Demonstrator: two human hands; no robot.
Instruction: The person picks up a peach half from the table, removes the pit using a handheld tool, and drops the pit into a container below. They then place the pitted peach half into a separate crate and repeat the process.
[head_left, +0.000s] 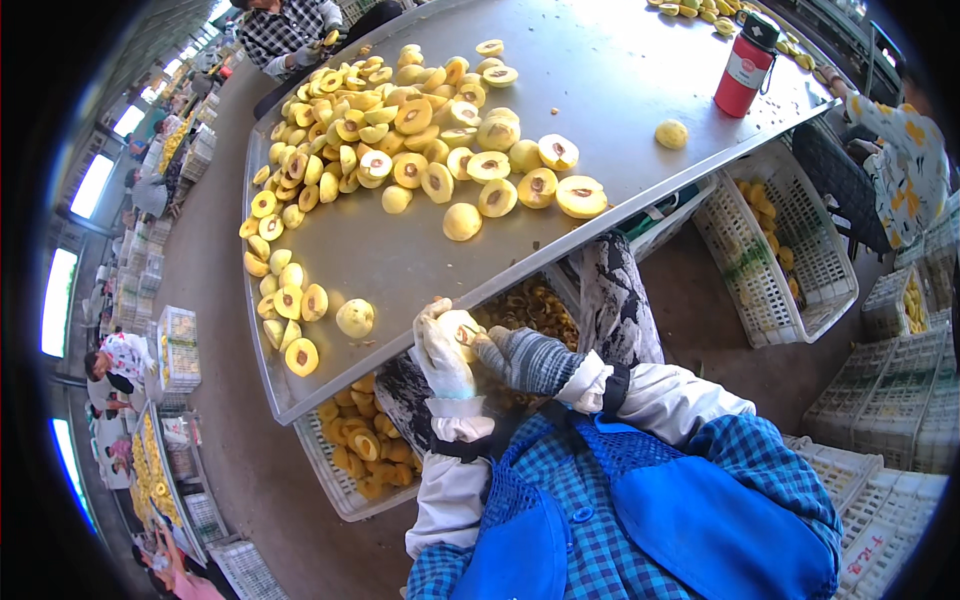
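Note:
In my white-gloved left hand [443, 358] is a yellow peach half [461, 327], held just off the table's near edge. My right hand [535, 360], in a grey striped knit glove, is closed with its fingertips against that half; whatever they grip is hidden. Ahead, many cut yellow peach halves [413, 116] lie heaped on the metal table [400, 255], several showing brown pits or hollows. A rounded peach piece [355, 318] sits close to the near edge, left of my hands.
Below the table edge, a white crate [335, 490] holds hollowed halves, beside a container of brownish scraps [535, 303]. A red bottle [745, 70] stands on the table at far right. Another crate [825, 300] is on the floor to the right. Co-workers sit at the far left [285, 40] and right [900, 165].

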